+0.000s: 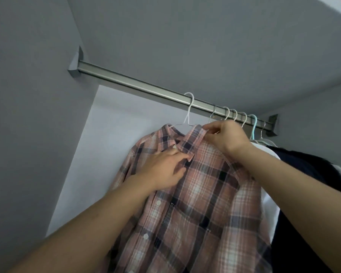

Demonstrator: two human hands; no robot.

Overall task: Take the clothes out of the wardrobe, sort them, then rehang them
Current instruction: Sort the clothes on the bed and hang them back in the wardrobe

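A pink plaid shirt [201, 196] hangs on a white hanger [188, 113], whose hook sits over the metal rail [138, 85] inside the wardrobe. My left hand [163, 170] pinches the shirt's front edge just below the collar. My right hand [224, 134] pinches the top of the collar near the hanger's neck. Both arms reach up from below.
Several more hangers [234, 116] crowd the rail's right end, one of them light blue [253, 127]. A white garment [270, 205] and a dark garment [311, 174] hang to the right of the plaid shirt. Grey wardrobe walls close in on the left and above.
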